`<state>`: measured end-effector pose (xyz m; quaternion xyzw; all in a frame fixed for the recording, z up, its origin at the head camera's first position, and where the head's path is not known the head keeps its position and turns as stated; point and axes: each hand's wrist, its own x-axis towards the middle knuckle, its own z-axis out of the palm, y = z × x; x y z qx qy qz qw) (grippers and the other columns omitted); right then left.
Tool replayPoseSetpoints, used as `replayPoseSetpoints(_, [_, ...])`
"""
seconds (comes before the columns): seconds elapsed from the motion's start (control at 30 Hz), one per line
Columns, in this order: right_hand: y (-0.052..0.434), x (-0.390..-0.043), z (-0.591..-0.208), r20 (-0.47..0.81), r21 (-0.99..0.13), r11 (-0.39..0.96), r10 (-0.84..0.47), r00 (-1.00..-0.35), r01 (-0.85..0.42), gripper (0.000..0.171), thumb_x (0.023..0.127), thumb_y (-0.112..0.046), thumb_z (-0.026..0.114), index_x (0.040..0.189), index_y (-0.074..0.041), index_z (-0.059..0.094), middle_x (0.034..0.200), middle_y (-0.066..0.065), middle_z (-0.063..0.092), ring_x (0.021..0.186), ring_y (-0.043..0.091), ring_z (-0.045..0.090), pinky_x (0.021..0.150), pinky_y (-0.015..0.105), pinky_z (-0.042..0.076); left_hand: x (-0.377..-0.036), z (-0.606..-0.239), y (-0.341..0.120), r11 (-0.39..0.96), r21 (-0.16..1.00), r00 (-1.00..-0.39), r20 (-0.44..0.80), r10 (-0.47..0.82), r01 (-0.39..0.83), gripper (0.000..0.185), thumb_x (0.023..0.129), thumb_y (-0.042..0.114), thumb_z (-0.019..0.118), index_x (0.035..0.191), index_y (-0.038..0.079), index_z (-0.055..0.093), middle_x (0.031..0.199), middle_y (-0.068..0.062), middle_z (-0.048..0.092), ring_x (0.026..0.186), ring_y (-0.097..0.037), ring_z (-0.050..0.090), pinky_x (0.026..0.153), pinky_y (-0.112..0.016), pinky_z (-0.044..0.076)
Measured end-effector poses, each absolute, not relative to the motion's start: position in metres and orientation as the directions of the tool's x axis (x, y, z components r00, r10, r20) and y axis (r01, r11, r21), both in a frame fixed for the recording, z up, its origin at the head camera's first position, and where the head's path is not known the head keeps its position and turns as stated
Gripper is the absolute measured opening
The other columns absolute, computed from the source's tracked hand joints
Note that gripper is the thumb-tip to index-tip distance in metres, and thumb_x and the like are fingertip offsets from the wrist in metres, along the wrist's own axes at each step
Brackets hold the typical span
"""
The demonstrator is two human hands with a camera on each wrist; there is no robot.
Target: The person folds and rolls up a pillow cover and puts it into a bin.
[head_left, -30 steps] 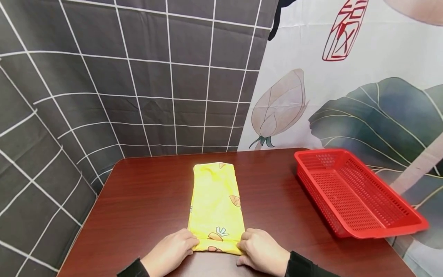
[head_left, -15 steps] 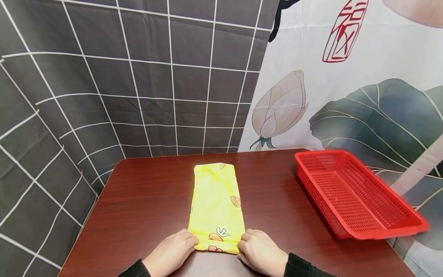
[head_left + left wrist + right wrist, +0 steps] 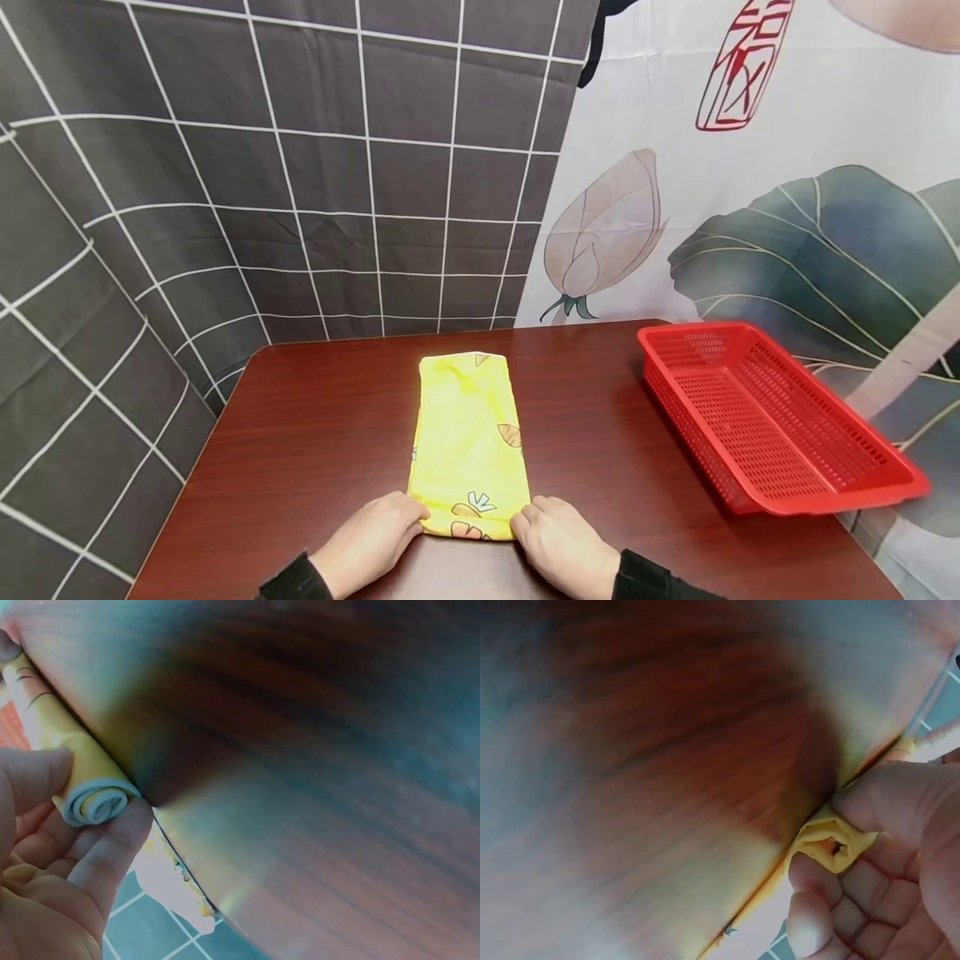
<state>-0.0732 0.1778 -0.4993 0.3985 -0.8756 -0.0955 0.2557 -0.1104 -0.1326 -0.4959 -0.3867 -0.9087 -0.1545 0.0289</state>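
Note:
A yellow cloth (image 3: 467, 433) printed with carrots lies lengthwise on the table, folded into a long strip. Its near end is rolled up. My left hand (image 3: 381, 533) grips the left end of that roll. In the left wrist view the cloth's roll (image 3: 99, 802) shows a spiral of white-edged layers, with the thumb on one side and a finger on the other. At the roll's right end, my right hand (image 3: 561, 546) pinches the cloth. The right wrist view shows the roll's end (image 3: 831, 844) with a small hollow, between thumb and fingers.
A red perforated plastic basket (image 3: 780, 425) stands at the right side of the brown wooden table (image 3: 322, 417). Behind the table hang a grey gridded cloth (image 3: 300, 167) and a white sheet with a lotus print (image 3: 600, 233).
Both hands keep hold of the cloth and have moved slightly away from me. The near end has rolled a little further, so the strip is slightly shorter.

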Motion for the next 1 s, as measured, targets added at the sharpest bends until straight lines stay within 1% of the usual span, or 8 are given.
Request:
replayPoseSetpoints(0.13, [0.178,-0.074,-0.497,0.324,0.357,0.664,-0.748,-0.580,-0.657,0.018,0.086,-0.014,0.076,0.078,-0.019,0.060,0.068,-0.007,0.056,0.064,0.012,0.045,0.059,0.024,0.035,-0.111,-0.495,-0.133,0.659,0.274,-0.709,0.163,0.686,0.700,0.008,0.095,0.022,0.078,0.093,0.023,0.070,0.088,0.014,0.064,0.083,-0.005,0.058,0.073,-0.028,0.052])
replayPoseSetpoints(0.27, [0.178,-0.077,-0.492,0.259,0.266,0.681,-0.732,-0.630,-0.683,0.019,0.086,-0.013,0.077,0.077,-0.020,0.062,0.070,-0.007,0.059,0.066,0.010,0.049,0.059,0.023,0.037,-0.109,-0.497,-0.136,0.650,0.271,-0.702,0.210,0.680,0.710,0.010,0.093,0.025,0.080,0.091,0.024,0.071,0.085,0.016,0.061,0.081,-0.002,0.053,0.070,-0.025,0.049])
replayPoseSetpoints(0.4, [0.179,-0.082,-0.485,0.169,0.096,0.729,-0.683,-0.711,-0.678,0.024,0.087,-0.011,0.079,0.073,-0.022,0.062,0.068,-0.009,0.060,0.065,0.007,0.053,0.060,0.024,0.042,-0.109,-0.500,-0.139,0.645,0.294,-0.708,0.252,0.659,0.705,0.011,0.091,0.030,0.083,0.093,0.025,0.074,0.089,0.017,0.065,0.084,0.000,0.056,0.072,-0.024,0.051])
replayPoseSetpoints(0.6, [0.182,-0.094,-0.471,-0.047,-0.196,0.814,-0.565,-0.824,-0.547,0.028,0.084,-0.015,0.086,0.069,-0.024,0.063,0.062,-0.014,0.053,0.058,0.004,0.045,0.057,0.025,0.042,-0.107,-0.495,-0.142,0.647,0.385,-0.741,0.180,0.647,0.659,0.016,0.089,0.034,0.084,0.099,0.023,0.077,0.097,0.015,0.071,0.092,-0.001,0.062,0.078,-0.027,0.056])
replayPoseSetpoints(0.73, [0.190,-0.113,-0.468,-0.213,-0.458,0.803,-0.516,-0.830,-0.382,0.024,0.081,-0.012,0.089,0.070,-0.021,0.070,0.063,-0.016,0.056,0.058,0.001,0.047,0.058,0.021,0.043,-0.105,-0.494,-0.145,0.667,0.406,-0.764,0.142,0.629,0.624,0.022,0.089,0.033,0.085,0.104,0.021,0.076,0.095,0.013,0.069,0.085,0.001,0.056,0.074,-0.026,0.053])
replayPoseSetpoints(0.8, [0.193,-0.120,-0.469,-0.277,-0.546,0.785,-0.499,-0.821,-0.293,0.023,0.080,-0.010,0.091,0.072,-0.019,0.072,0.062,-0.013,0.059,0.057,0.002,0.050,0.057,0.020,0.043,-0.103,-0.495,-0.147,0.669,0.426,-0.773,0.130,0.621,0.609,0.024,0.089,0.034,0.086,0.106,0.020,0.076,0.095,0.012,0.069,0.084,0.003,0.055,0.072,-0.026,0.052])
replayPoseSetpoints(0.9, [0.194,-0.125,-0.468,-0.334,-0.583,0.784,-0.470,-0.817,-0.212,0.026,0.079,-0.010,0.093,0.070,-0.017,0.070,0.057,-0.010,0.059,0.054,0.004,0.054,0.055,0.020,0.043,-0.102,-0.495,-0.150,0.652,0.460,-0.772,0.133,0.621,0.603,0.025,0.089,0.034,0.085,0.108,0.019,0.077,0.097,0.011,0.071,0.086,0.003,0.057,0.075,-0.026,0.053])
replayPoseSetpoints(1.0, [0.192,-0.126,-0.466,-0.346,-0.542,0.814,-0.443,-0.827,-0.210,0.029,0.078,-0.014,0.094,0.068,-0.018,0.067,0.054,-0.008,0.058,0.051,0.007,0.055,0.056,0.022,0.043,-0.101,-0.496,-0.152,0.634,0.483,-0.770,0.150,0.620,0.604,0.023,0.089,0.032,0.085,0.107,0.019,0.080,0.099,0.011,0.074,0.090,0.002,0.061,0.078,-0.026,0.055])
